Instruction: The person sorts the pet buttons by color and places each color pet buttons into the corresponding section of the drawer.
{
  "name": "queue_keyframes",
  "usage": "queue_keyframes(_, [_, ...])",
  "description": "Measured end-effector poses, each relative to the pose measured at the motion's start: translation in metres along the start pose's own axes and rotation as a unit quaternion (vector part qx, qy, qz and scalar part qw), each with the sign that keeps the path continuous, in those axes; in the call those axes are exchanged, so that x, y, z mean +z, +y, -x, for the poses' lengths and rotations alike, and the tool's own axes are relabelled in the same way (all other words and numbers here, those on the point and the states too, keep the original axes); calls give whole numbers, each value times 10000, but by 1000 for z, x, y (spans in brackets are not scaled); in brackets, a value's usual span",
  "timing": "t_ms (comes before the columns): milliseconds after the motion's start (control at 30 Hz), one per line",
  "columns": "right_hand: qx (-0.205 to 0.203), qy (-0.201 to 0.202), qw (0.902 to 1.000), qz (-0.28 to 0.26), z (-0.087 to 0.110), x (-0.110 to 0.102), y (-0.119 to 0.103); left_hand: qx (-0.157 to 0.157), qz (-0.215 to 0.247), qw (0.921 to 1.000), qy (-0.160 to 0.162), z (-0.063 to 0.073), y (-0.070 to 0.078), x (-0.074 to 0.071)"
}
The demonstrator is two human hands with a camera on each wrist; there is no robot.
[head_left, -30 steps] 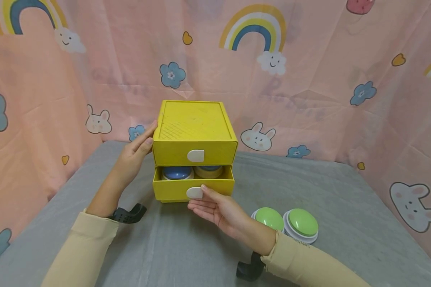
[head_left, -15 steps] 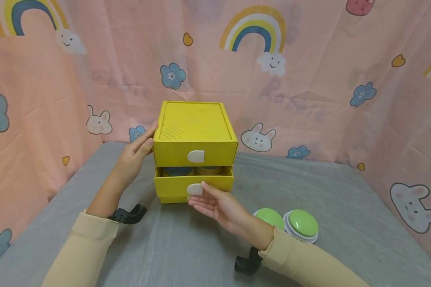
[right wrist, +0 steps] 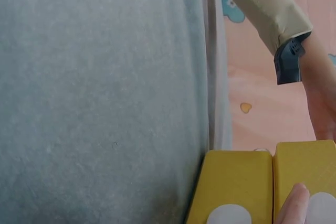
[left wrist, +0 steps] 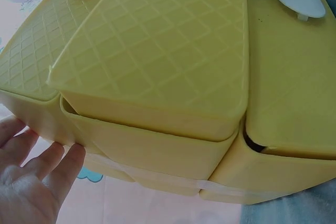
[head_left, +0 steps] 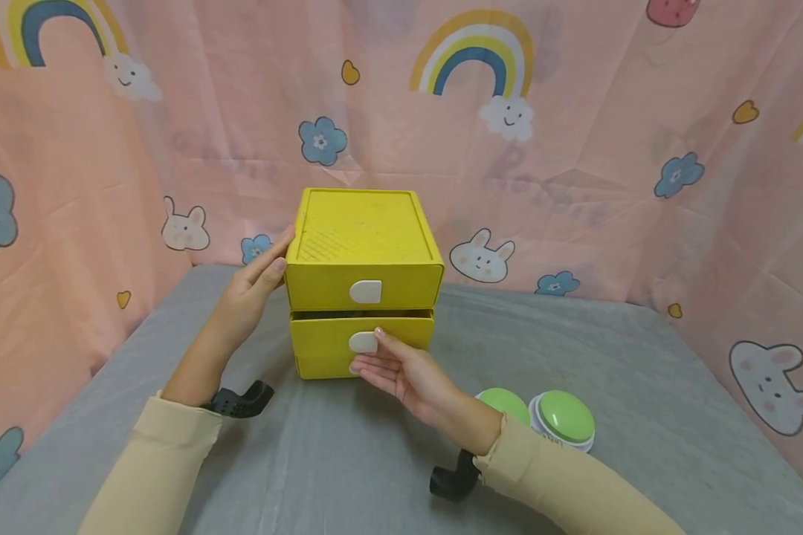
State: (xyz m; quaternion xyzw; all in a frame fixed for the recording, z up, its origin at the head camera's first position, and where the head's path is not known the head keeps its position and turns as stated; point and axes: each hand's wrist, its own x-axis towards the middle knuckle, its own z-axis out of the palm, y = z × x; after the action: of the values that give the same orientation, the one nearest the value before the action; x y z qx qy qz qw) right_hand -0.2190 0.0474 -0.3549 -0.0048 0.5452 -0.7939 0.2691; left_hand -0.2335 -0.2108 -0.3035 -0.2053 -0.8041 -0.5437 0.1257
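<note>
Two sets of extended fingers (left wrist: 69, 166) grip nothing: left hand (head_left: 241, 301) braces yellow cabinet (head_left: 364, 227) at twelve o'clock, right hand (head_left: 415, 379) presses ajar middle drawer (head_left: 321, 339), apparently the closing step, likely requiring straight inward pressure.

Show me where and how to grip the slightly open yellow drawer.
Probably best by the white tab on the drawer, pinched from the front: the tab stands out from the flat face, while the drawer seems open too little to hook fingers over its top edge. The right hand is there, thumb at the tab's right end.
</note>
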Motion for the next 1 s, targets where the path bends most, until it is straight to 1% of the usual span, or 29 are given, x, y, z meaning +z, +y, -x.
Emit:
queue_keyframes(200, [-5, 131, 9999, -14, -2, 2, -3, 67, 0, 10000, -2, -1, 0, 0])
queue_keyframes(500, [-15, 329, 9994, -106, -6, 4, -5, -4, 44, 10000, -11, 0, 1, 0])
queue_keyframes(767, [-75, 342, 9993, -160, -8, 4, -5, 5, 48, 10000, 10, 0, 1, 1])
queue_keyframes(1000, [-104, 324, 9993, -180, -10, 4, -4, -57, 71, 10000, 15, 0, 3, 1])
